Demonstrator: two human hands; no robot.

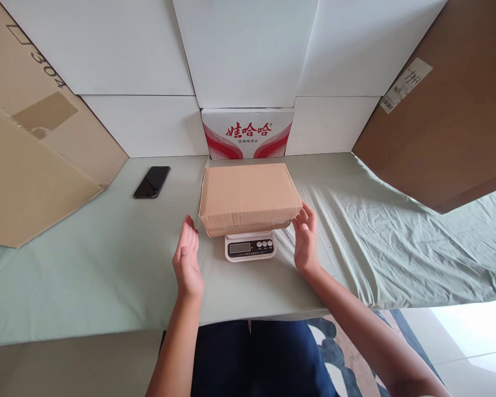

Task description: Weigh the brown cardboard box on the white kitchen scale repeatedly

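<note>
A closed brown cardboard box point(250, 190) rests on a white digital kitchen scale point(231, 256). The box covers the weighing plate, while the scale's display and buttons show at the front. Just left of the box, my left hand point(188, 259) is held upright with its fingers stretched out, apart from the cardboard. My right hand point(306, 237) is at the box's front right corner, fingers extended and slightly curved. Its fingertips are at or very near the side of the box; whether they touch it I cannot tell.
A black smartphone point(152, 182) lies on the green cloth point(119, 275) to the left. Behind the box stands a white and red printed carton point(248, 134) against white panels point(248, 49). Large cardboard sheets flank the table, one at left point(33, 160) and one at right point(446, 127).
</note>
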